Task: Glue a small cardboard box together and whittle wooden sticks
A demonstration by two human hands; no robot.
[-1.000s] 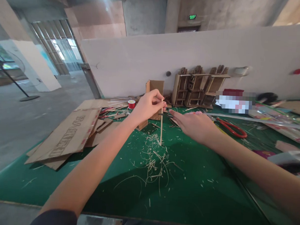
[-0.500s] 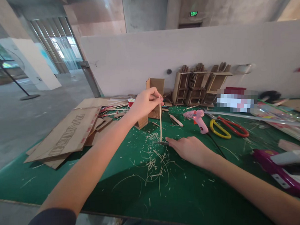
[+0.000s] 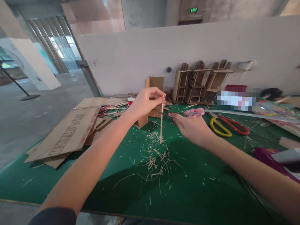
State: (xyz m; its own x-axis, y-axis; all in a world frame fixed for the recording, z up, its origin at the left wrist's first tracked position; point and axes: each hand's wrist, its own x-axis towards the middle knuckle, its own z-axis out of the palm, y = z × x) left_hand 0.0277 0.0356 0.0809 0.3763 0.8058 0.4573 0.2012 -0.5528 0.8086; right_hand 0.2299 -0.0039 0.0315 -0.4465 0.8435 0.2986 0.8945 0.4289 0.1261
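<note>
My left hand (image 3: pixel 150 101) pinches the top of a thin wooden stick (image 3: pixel 161 128), held upright with its lower end at the green tabletop. My right hand (image 3: pixel 190 126) is closed on a small knife (image 3: pixel 166 115), whose dark blade meets the stick in its upper part, a short way below my left fingers. Most of the knife's handle is hidden in my hand. Curled wood shavings (image 3: pixel 152 162) lie scattered around the foot of the stick and nearer to me.
Flattened cardboard (image 3: pixel 67 132) lies at left. Behind my hands stands a folded cardboard piece (image 3: pixel 156 82). A pink glue gun (image 3: pixel 196 112), partly covered by my right hand, and scissors with red and yellow handles (image 3: pixel 221 127) are at right. Cardboard structures (image 3: pixel 193 86) stand by the wall.
My right hand has moved up with the knife, from the stick's lower end to its upper part. My left hand still holds the top of the stick.
</note>
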